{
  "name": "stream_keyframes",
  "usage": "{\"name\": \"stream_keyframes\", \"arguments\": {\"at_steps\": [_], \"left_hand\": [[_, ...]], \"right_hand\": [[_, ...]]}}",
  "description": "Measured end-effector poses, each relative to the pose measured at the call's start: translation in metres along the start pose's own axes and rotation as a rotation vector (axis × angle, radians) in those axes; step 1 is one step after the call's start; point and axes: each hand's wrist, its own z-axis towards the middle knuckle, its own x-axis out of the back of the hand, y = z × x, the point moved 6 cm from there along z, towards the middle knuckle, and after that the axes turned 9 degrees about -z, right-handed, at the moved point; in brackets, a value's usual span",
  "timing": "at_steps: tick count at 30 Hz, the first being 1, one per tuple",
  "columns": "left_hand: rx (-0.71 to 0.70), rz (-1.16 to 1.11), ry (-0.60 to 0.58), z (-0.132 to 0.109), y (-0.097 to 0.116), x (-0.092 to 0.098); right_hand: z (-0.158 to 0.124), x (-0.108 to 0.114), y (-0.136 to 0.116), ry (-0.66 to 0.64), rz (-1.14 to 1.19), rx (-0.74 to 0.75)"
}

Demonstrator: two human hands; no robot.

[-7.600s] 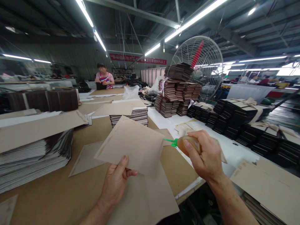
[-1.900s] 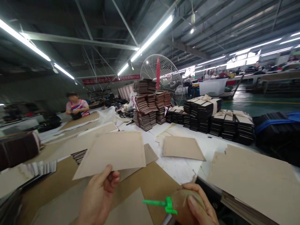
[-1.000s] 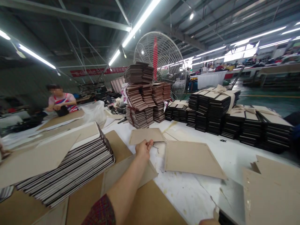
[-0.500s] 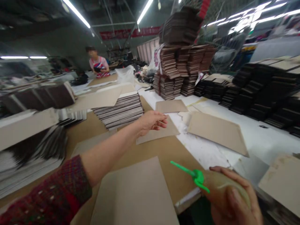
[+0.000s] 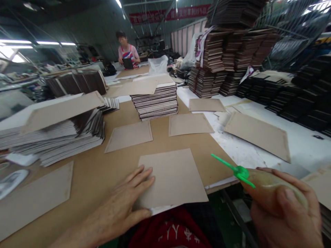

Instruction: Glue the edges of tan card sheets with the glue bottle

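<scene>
My left hand lies flat with fingers spread on the near-left corner of a tan cardboard sheet at the table's front edge. My right hand is wrapped round a yellowish glue bottle with a green nozzle that points left toward the sheet, hovering just off the table's right edge. Two more tan sheets lie flat farther back on the brown table.
Stacks of striped boards stand at the left and centre back. Tall dark stacks and black bundles fill the right. Loose sheets lie on the white surface. A person works at the far end.
My left hand laid the sheet it carried down farther back, then drew back onto the near sheet. The head tilted down. The glue bottle stayed in my right hand.
</scene>
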Motion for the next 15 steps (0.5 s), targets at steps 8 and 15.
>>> {"name": "stream_keyframes", "arguments": {"at_steps": [8,15], "left_hand": [[-0.069,0.068,0.065,-0.006,-0.001,0.000],[-0.032,0.168,0.089,0.009,0.032,0.004]], "right_hand": [[-0.008,-0.016,-0.026,-0.016,0.040,0.028],[-0.011,-0.014,-0.026,-0.017,0.009,0.040]]}}
